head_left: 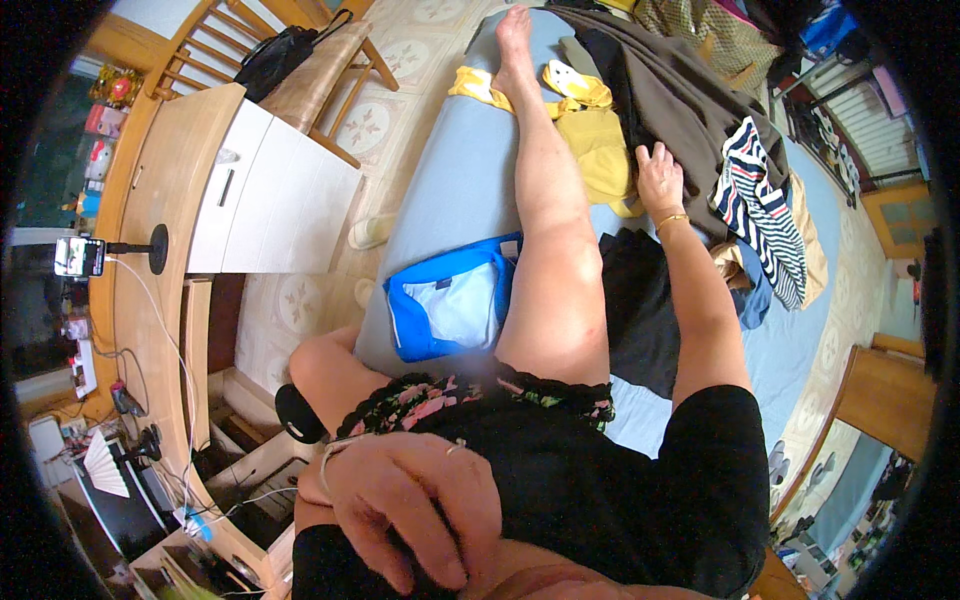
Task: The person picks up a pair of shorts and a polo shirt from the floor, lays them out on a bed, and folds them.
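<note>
My right hand (661,184) rests on dark brown cloth (690,105) on the bed, fingers slightly bent and apart, with nothing visible in it. Just left of it lies a crumpled yellow garment (595,160), and nearer to me a black garment (638,310). A striped garment (760,205) is spread to its right. My left hand (415,500) is raised close to the camera in front of my black top, its fingers loosely bent downward and apart, and I see nothing held. A blue garment with a pale lining (450,305) lies beside my outstretched leg.
Yellow-and-white cloth (480,88) lies by my foot on the blue bed sheet (425,190). Left of the bed stand a white cabinet (275,195), a wooden chair (320,75) with a black bag, and a desk (180,180) with a phone on a stand (80,257).
</note>
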Motion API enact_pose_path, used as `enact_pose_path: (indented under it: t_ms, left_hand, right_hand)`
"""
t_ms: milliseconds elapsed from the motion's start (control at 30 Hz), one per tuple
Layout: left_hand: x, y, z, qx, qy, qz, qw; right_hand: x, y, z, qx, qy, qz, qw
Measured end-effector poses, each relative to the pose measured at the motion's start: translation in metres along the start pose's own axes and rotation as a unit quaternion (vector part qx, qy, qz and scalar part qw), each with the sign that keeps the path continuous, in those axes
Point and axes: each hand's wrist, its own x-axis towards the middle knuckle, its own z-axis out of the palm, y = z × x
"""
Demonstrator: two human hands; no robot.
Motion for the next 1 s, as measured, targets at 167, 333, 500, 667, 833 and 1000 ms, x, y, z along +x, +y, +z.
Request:
enact_pose_path:
  t_ms: [167, 333, 500, 667, 833, 1000]
  left_hand:
    - [-0.022, -0.008, -0.026, 0.027, -0.007, -0.008, 1.000]
    - [-0.053, -0.003, -0.028, 0.130, 0.176, -0.062, 0.974]
    - [-0.065, -0.008, -0.044, 0.387, 0.379, -0.182, 0.821]
    - [-0.064, -0.036, -0.091, 0.069, 0.491, -0.146, 0.856]
    - [-0.071, -0.052, -0.125, -0.168, 0.474, -0.052, 0.863]
    - [-0.108, -0.054, -0.146, -0.050, 0.489, -0.012, 0.871]
  right_hand:
    - [0.003, 0.008, 0.006, 0.094, -0.036, -0.013, 0.995]
    - [0.001, 0.023, -0.033, 0.291, 0.125, 0.053, 0.947]
    - [-0.004, 0.006, -0.147, 0.368, 0.259, 0.029, 0.893]
    - [-0.048, -0.078, -0.271, 0.492, 0.146, -0.191, 0.837]
    - [-0.102, -0.173, -0.247, 0.586, -0.051, -0.441, 0.678]
    - [-0.110, -0.183, -0.214, 0.546, -0.132, -0.413, 0.717]
